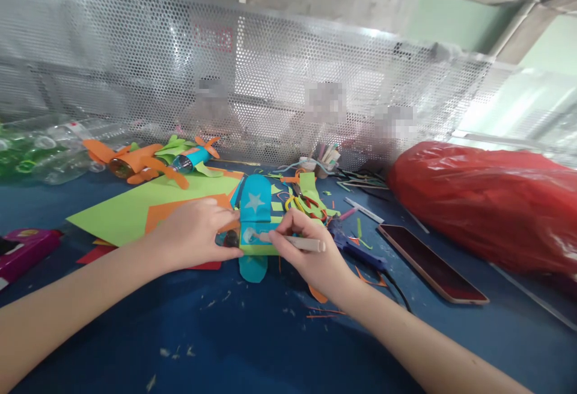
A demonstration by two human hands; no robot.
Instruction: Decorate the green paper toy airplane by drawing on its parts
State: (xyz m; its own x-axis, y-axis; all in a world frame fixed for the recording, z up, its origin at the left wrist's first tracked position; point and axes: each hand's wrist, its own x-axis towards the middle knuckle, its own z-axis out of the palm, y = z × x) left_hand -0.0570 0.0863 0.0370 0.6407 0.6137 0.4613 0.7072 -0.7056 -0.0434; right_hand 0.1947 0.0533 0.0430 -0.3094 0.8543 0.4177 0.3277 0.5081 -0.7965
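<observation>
A toy plane made from a plastic bottle wrapped in blue and green paper [256, 199] lies in front of me, a pale star on its upper wing. At its clear bottle end, my left hand [198, 230] grips it between thumb and fingers. My right hand [311, 247] pinches a pale marker [309, 244], its tip at the blue body beside a light round mark. Part of the plane's right end is hidden by my right hand. Behind that hand lie scissors with yellow handles [291, 203] among green and orange paper scraps [309, 187].
Green and orange paper sheets [117, 217] lie left, with finished bottle planes [139, 160] and plastic bottles [54, 148] behind. To the right are a blue glue gun [365, 254] with cord, a phone [428, 262] and a red plastic bag [487, 202]. A perforated metal screen [135, 63] stands behind.
</observation>
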